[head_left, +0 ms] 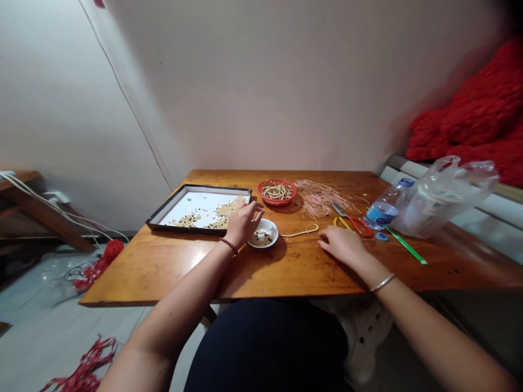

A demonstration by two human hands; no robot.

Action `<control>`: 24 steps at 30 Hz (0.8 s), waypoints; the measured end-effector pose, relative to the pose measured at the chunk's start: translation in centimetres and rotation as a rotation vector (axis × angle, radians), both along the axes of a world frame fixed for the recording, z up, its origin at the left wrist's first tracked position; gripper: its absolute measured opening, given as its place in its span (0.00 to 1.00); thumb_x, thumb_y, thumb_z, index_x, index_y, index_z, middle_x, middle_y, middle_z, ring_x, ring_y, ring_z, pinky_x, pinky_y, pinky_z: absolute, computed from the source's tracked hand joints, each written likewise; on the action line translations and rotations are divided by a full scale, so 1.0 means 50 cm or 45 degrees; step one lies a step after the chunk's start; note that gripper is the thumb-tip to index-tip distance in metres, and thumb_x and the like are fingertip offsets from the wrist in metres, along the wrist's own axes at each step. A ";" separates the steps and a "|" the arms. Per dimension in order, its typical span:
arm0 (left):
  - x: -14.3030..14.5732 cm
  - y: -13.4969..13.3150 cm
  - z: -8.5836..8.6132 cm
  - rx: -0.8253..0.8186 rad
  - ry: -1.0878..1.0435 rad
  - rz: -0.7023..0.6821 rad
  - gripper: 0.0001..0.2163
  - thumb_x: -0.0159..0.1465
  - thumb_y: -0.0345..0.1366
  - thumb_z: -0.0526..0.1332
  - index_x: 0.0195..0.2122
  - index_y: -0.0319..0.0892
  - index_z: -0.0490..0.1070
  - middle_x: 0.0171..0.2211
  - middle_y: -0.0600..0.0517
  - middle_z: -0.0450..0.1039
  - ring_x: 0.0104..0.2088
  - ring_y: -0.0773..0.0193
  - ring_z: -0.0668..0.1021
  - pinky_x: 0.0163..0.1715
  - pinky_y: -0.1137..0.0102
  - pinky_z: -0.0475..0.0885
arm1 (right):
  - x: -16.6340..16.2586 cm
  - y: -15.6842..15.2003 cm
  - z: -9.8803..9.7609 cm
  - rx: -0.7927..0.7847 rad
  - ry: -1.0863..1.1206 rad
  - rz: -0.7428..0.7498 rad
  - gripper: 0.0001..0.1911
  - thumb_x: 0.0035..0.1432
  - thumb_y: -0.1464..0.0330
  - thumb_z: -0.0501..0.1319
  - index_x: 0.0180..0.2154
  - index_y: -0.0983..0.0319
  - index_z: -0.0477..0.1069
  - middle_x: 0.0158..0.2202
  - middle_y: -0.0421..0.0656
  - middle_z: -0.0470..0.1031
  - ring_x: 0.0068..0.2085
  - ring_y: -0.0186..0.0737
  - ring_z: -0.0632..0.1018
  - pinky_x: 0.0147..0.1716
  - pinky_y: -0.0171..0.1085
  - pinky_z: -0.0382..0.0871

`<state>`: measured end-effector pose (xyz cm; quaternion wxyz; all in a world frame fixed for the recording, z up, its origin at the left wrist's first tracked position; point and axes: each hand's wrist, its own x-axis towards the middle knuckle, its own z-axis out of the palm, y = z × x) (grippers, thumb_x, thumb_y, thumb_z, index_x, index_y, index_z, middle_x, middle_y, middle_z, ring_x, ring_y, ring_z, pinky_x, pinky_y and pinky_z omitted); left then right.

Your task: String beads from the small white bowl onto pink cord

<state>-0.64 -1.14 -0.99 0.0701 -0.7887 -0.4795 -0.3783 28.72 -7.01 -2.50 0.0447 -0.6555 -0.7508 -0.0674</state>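
Observation:
My left hand (pixel 243 222) hovers over the rim of a small white dish (pixel 267 234) of beads, its fingers curled together beside the black-edged tray (pixel 163 215) of loose beads. My right hand (pixel 342 243) rests palm down on the wooden table (pixel 171 272), fingers bent, at the end of a short strand of threaded beads (pixel 300 232). I cannot see whether its fingers pinch the strand's thread.
A red basket (pixel 277 192) of bead strands stands behind the dish, with a heap of pink cord (pixel 321 197) to its right. Scissors (pixel 350 220), a water bottle (pixel 386 207), a clear plastic bag (pixel 445 193) and a green stick (pixel 406 246) lie at right. Red tassels (pixel 98 264) lie on the floor.

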 end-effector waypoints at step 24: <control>-0.014 -0.011 0.013 0.050 0.217 -0.106 0.10 0.66 0.35 0.52 0.33 0.45 0.73 0.31 0.49 0.75 0.37 0.59 0.70 0.32 0.69 0.63 | 0.113 0.106 0.113 0.391 1.951 -0.236 0.13 0.49 0.63 0.62 0.34 0.59 0.61 0.30 0.41 0.76 0.26 0.36 0.78 0.19 0.29 0.66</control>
